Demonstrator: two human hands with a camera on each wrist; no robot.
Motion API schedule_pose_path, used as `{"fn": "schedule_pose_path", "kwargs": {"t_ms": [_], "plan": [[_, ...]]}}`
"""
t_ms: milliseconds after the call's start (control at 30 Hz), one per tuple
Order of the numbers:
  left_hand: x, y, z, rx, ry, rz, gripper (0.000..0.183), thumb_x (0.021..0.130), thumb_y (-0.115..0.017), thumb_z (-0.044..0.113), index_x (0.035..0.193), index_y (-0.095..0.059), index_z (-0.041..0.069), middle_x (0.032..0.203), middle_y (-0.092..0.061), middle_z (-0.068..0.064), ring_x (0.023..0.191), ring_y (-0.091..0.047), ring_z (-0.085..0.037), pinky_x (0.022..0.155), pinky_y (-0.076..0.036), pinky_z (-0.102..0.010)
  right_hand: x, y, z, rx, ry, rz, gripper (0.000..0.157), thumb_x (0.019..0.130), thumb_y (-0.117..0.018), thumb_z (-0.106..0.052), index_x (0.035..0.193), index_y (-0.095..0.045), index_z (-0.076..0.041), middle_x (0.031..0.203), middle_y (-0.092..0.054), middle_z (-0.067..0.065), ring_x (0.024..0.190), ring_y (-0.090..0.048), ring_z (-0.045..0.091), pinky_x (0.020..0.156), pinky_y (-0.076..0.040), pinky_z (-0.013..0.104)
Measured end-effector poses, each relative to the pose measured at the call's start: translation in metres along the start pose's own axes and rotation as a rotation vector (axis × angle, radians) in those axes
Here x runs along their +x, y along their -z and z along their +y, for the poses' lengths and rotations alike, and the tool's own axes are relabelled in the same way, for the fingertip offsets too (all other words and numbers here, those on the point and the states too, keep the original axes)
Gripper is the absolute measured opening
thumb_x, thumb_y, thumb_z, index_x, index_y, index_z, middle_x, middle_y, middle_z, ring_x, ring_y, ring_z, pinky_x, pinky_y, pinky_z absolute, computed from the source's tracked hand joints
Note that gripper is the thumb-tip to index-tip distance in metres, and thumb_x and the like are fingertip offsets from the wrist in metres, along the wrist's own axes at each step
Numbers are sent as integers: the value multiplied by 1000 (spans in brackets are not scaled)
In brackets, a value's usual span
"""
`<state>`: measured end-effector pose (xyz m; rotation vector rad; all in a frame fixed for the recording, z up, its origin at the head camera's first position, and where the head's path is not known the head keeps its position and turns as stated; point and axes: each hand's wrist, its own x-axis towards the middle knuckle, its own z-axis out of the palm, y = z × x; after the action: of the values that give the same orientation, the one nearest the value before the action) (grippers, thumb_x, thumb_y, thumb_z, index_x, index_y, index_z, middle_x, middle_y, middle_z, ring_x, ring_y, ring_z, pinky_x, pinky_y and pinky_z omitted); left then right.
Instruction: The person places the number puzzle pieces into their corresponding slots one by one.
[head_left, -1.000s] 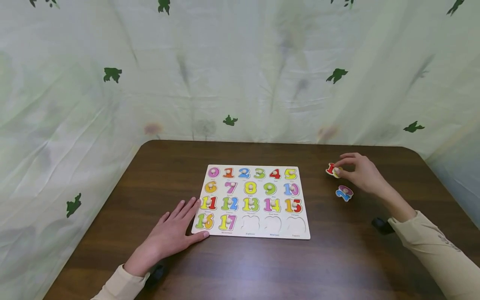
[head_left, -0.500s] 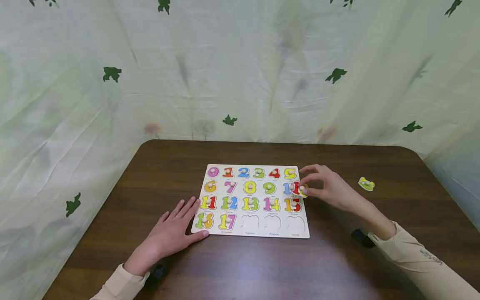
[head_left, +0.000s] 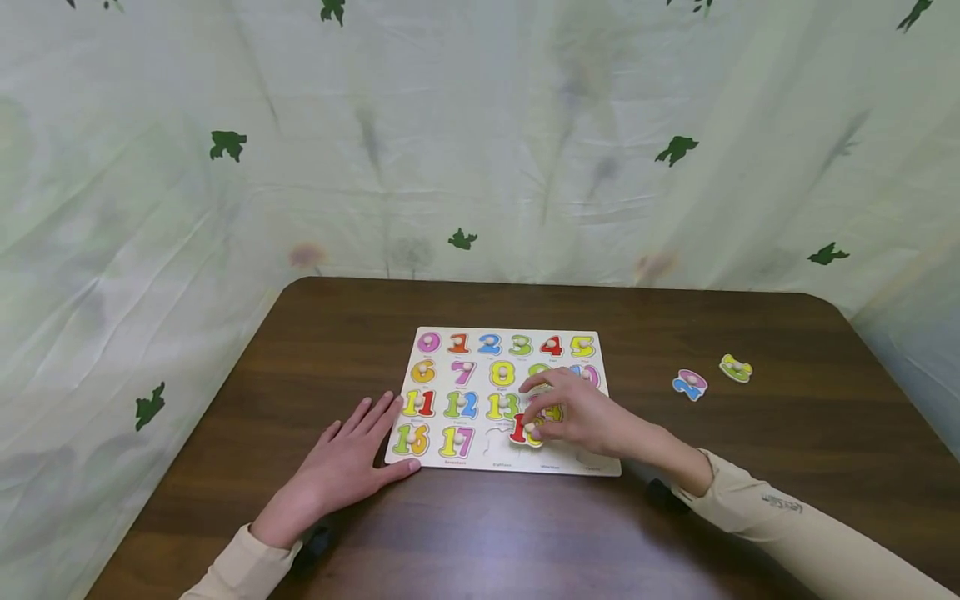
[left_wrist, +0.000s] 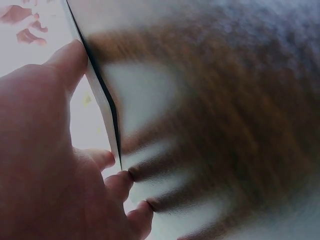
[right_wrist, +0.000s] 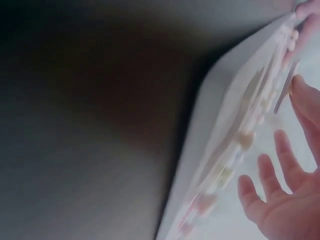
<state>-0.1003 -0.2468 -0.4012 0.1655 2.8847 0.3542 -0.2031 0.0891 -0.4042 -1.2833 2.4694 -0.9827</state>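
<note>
A white number puzzle board (head_left: 480,465) lies on the table, with knobbed number pieces seated in most of its slots. My left hand (head_left: 333,467) rests flat at its left edge, fingers straight and thumb by the lower corner; in the left wrist view the thumb and fingertips lie along the board's edge (left_wrist: 102,97). Over the bottom row, my right hand (head_left: 581,414) pinches a number puzzle piece (head_left: 518,431) with a red 1 and a yellow digit partly covered by the fingers. In the right wrist view the piece (right_wrist: 286,89) is tilted, apart from the board.
To the right of the board lie two loose pieces on the dark wooden table (head_left: 337,333): a blue and purple piece (head_left: 688,385) and a green and yellow piece (head_left: 736,369). A pale curtain (head_left: 480,150) hangs behind the table.
My right hand has picked up the red and yellow piece from the table at the right and carried it left over the board's bottom row. The left hand has stayed in place.
</note>
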Motion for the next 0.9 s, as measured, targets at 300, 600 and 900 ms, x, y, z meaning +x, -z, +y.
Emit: {"fn": "schedule_pose_path", "kwargs": {"t_ms": [300,600,900], "plan": [[0,0,0,7,4,-1,99,84,-55,73,158,-25,15,162,-22,-11,146,-17,-39,107,-20,-69,21,-16,-13,-37,41,-79,12,84,-80,-20,95,-78,-26,127,-59,-3,122,-43,19,93,-43,36],[2,-1,-1,9,-1,-2,100,83,-54,75,158,-24,15,162,-21,-11,146,-17,-39,107,-19,-69,26,-20,-16,-130,34,-128,14,84,-80,-19,96,-78,-25,130,-57,-3,124,-40,19,101,-40,38],[1,-1,-1,5,-4,1,100,83,-53,75,158,-24,15,162,-22,-10,146,-17,-39,107,-20,-69,10,-4,-9,-52,17,-13,16,85,-79,-16,100,-77,-21,132,-58,2,125,-44,22,97,-43,39]]}}
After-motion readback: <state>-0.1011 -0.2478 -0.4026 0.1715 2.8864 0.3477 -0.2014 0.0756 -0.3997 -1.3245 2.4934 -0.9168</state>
